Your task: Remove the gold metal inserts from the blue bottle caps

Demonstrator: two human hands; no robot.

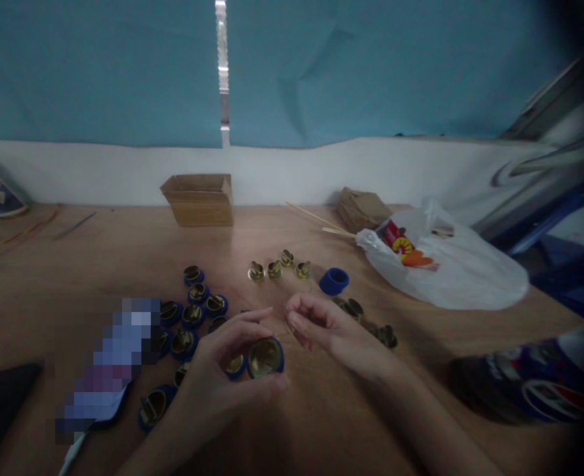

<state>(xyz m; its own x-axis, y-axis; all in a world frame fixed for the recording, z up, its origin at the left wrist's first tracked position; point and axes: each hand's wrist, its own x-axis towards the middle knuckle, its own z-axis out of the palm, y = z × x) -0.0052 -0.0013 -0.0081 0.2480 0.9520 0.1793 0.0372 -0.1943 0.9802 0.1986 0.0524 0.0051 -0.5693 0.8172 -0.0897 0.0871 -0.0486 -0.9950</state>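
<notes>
My left hand [222, 367] is wrapped round a blue ring with a brass insert [265, 357], held just above the wooden table [123, 258]. My right hand [322, 328] hovers close beside it, fingers curled in a pinch; what they hold is too small to make out. To the left lies a cluster of several blue-and-brass pieces [187, 317]. Several loose brass parts [277, 268] sit farther back, with an empty blue ring [333, 280] to their right. More brass parts [386, 336] lie behind my right wrist.
An open cardboard box [200, 198] stands at the back by the white wall strip. A white plastic bag [445, 264] and a brown paper packet [362, 208] with thin sticks [322, 223] lie at back right. A blurred-out object [113, 363] rests at left.
</notes>
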